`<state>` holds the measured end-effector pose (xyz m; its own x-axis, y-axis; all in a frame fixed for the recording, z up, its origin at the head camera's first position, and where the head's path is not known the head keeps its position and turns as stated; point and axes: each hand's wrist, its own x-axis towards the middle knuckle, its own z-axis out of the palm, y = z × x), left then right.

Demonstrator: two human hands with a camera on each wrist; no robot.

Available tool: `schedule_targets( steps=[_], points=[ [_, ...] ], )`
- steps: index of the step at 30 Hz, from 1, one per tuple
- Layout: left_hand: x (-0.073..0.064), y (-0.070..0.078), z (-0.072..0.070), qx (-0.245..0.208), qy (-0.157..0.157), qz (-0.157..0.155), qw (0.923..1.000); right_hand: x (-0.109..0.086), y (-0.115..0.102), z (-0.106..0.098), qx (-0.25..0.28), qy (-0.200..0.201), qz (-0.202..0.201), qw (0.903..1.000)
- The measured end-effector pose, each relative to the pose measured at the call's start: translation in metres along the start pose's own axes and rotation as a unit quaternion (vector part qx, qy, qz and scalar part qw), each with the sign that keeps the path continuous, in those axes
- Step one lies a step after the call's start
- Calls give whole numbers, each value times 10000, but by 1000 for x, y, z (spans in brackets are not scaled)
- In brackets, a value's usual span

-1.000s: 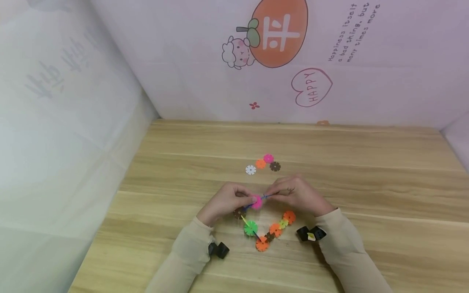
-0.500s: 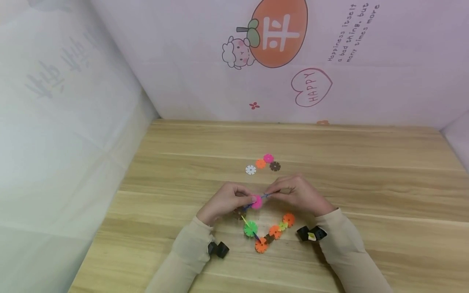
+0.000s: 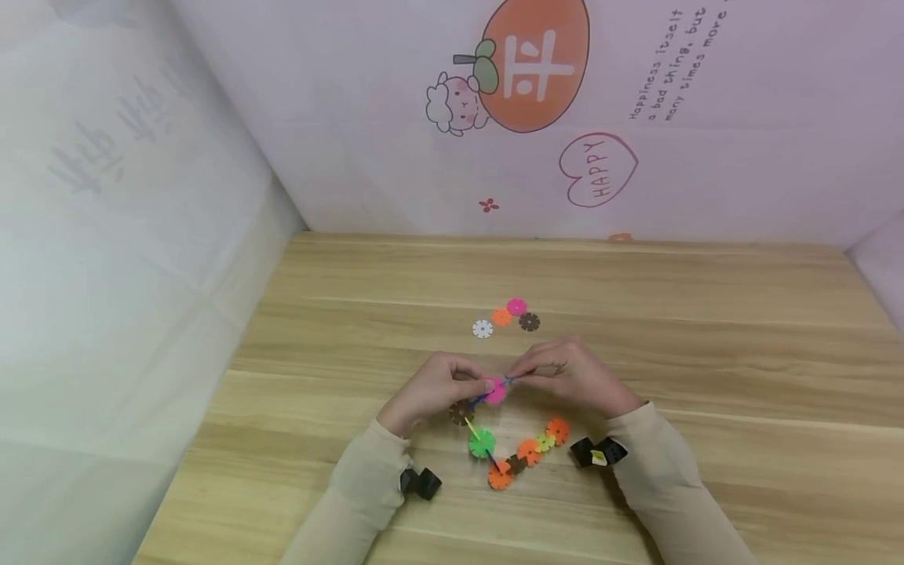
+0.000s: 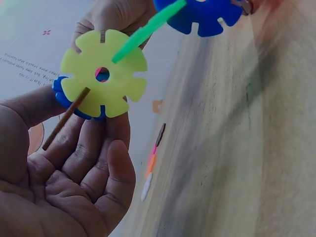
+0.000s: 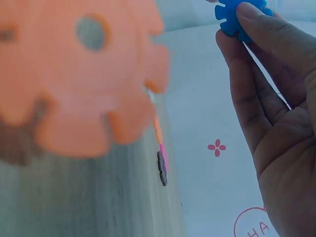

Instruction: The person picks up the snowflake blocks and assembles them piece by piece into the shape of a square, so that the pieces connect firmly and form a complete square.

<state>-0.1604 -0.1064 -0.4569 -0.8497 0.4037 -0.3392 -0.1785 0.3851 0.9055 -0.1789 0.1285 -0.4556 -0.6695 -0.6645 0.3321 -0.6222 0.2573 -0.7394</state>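
Observation:
A chain of notched plastic discs stretches between and below my hands. My left hand [image 3: 431, 388] pinches the chain at a pink disc [image 3: 496, 391]. My right hand [image 3: 575, 377] pinches a blue disc [image 5: 228, 17] between thumb and fingers, seen edge-on next to the pink one in the head view. From the left hand the chain runs down through a brown disc [image 3: 461, 413], a green disc [image 3: 482, 444] and an orange disc [image 3: 499, 475], then up right to an end orange disc [image 3: 557, 431]. In the left wrist view a yellow disc [image 4: 123, 84] covers part of the fingers.
Beyond the hands lie loose discs on the wooden table [image 3: 353, 314]: white [image 3: 482, 329], orange [image 3: 501, 316], pink [image 3: 517, 307] and brown [image 3: 529, 322]. A printed white cloth [image 3: 353, 118] rises at the table's back edge. Black wrist cameras [image 3: 427, 483] sit on both sleeves.
The hanging part of the chain has swung slightly towards me, its orange discs now lower in the head view. Both hands keep their pinch and have barely moved.

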Motion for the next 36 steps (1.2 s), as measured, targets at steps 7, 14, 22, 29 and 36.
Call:
schedule_targets(
  steps=[7, 14, 22, 29, 36],
  points=[
    [0, 0, 2, -17, 58, 32, 10000, 2, 0, 2, 87, 35, -84, 9999],
    [0, 0, 5, 23, 259, 178, 9995, 4, -2, 6, 243, 13, -194, 9995],
    [0, 0, 2, -156, 20, 115, 9998, 4, -2, 6, 35, -65, -206, 9998],
    [1, -2, 1, -97, -258, 240, 9993, 4, -5, 2, -322, -211, -1, 9993],
    [2, -4, 2, 110, -220, 102, 9996, -2, 0, -9, -866, -301, 958, 9912]
  ],
)
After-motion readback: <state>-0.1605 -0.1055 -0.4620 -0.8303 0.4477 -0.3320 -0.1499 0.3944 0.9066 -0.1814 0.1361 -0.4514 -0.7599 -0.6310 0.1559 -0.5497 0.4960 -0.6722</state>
